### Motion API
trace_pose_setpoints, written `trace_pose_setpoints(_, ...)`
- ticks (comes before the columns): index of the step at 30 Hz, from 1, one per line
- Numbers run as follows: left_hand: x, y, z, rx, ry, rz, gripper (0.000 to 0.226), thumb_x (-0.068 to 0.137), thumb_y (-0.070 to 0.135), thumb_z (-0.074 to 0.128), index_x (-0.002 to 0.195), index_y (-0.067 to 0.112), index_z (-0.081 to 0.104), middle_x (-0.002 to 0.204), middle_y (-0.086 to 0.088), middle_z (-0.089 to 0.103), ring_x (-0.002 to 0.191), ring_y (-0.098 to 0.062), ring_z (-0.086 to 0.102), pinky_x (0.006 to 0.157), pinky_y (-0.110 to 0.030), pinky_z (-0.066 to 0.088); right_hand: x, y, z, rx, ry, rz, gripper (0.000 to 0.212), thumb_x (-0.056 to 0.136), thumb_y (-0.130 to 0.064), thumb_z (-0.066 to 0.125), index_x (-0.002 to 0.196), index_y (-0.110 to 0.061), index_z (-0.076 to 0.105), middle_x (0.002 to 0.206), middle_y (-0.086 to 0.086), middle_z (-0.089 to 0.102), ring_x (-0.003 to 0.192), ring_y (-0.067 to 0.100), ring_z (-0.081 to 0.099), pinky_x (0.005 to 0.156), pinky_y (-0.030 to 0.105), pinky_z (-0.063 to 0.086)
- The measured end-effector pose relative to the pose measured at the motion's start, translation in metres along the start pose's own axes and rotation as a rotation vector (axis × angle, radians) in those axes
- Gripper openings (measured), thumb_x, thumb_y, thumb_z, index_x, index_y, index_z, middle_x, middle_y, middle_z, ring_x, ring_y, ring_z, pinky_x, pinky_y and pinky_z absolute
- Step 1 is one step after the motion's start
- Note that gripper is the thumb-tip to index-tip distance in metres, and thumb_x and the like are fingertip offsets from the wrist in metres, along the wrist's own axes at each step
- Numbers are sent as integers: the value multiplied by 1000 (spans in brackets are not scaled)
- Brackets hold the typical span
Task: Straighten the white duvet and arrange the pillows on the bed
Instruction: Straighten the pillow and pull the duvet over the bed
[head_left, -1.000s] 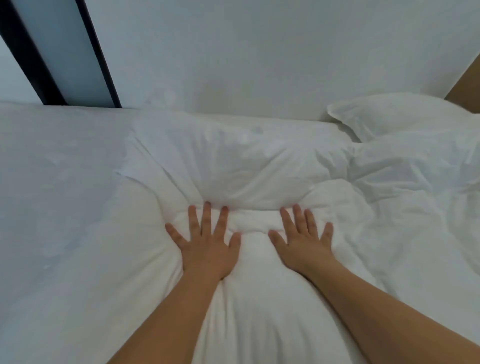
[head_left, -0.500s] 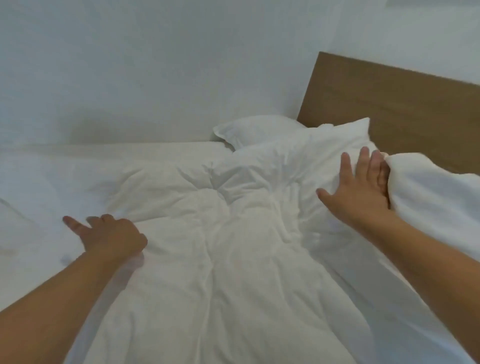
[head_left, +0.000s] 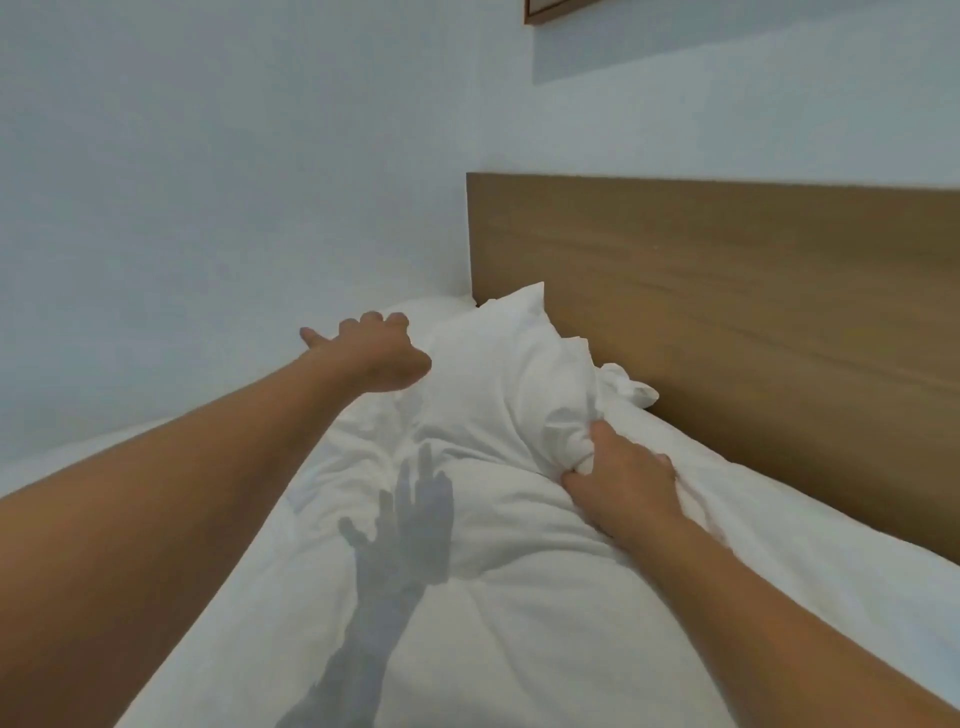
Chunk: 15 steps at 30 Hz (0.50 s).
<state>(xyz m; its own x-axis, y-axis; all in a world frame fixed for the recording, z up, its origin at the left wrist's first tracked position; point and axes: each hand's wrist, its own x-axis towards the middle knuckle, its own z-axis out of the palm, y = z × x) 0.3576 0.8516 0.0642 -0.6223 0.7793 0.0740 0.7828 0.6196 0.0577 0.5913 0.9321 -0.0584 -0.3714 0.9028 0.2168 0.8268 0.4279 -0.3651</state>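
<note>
A white pillow (head_left: 498, 384) stands propped up at the head of the bed, one corner pointing up against the headboard. My right hand (head_left: 621, 486) grips a bunched fold of the pillow's near right corner. My left hand (head_left: 371, 353) reaches out in the air by the pillow's left edge, holding nothing, thumb stuck out to the left; its shadow falls on the covers below. The crumpled white duvet (head_left: 519, 613) spreads under both arms and runs up to the pillow. More white bedding (head_left: 779, 525) lies along the headboard on the right.
A brown wooden headboard (head_left: 727, 312) runs behind the pillow to the right. A pale wall (head_left: 208, 208) borders the bed's far left side, meeting the headboard in the corner. A picture frame's lower edge (head_left: 727, 10) shows at the top right.
My view has swung right toward the headboard. My right hand went from lying flat on the bedding to gripping the pillow's corner. My left hand lifted off the duvet and reached toward the pillow.
</note>
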Motion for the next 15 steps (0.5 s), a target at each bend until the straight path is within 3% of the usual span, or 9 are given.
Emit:
trace_pose_setpoints(2,25,28,6,-106,20,67,75,84,29,48,151,40,14,160,0,15,145,-31,16,110,-68,12,-20,18,23,35,205,-160,15,77,-30,52,91,-25,49,90,-3,61,87,26,58,79,39,39)
trace_pose_setpoints(4,48,59,20,-87,64,246,88,83,24,56,146,55,3,161,8,-4,148,-30,-1,109,-71,12,-31,31,43,107,300,-280,25,70,-27,45,92,-23,55,92,-4,60,86,23,58,83,39,43)
trace_pose_setpoints(7,74,105,50,279,185,689,98,85,15,55,144,57,-10,158,9,-23,146,-27,-21,104,-76,9,-30,43,67,190,320,-343,33,69,-28,42,100,-24,50,104,-5,58,99,19,54,96,38,39)
trace_pose_setpoints(9,88,129,72,546,215,876,88,91,23,50,144,55,-12,159,6,-23,146,-29,-22,105,-76,8,-29,48,82,280,329,-296,31,71,-27,45,102,-23,49,105,-2,57,100,21,54,96,44,41)
trace_pose_setpoints(12,100,144,103,781,158,994,60,92,31,48,143,52,23,161,7,-4,148,-26,-16,108,-72,3,-31,53,110,340,374,-236,42,70,-29,57,110,-19,48,108,3,59,101,29,57,92,50,46)
trace_pose_setpoints(15,95,132,123,702,221,1041,43,89,33,50,131,40,48,148,12,31,147,-19,7,111,-68,1,-31,54,129,355,451,-197,50,70,-36,57,115,-16,45,110,10,61,102,33,58,93,51,45)
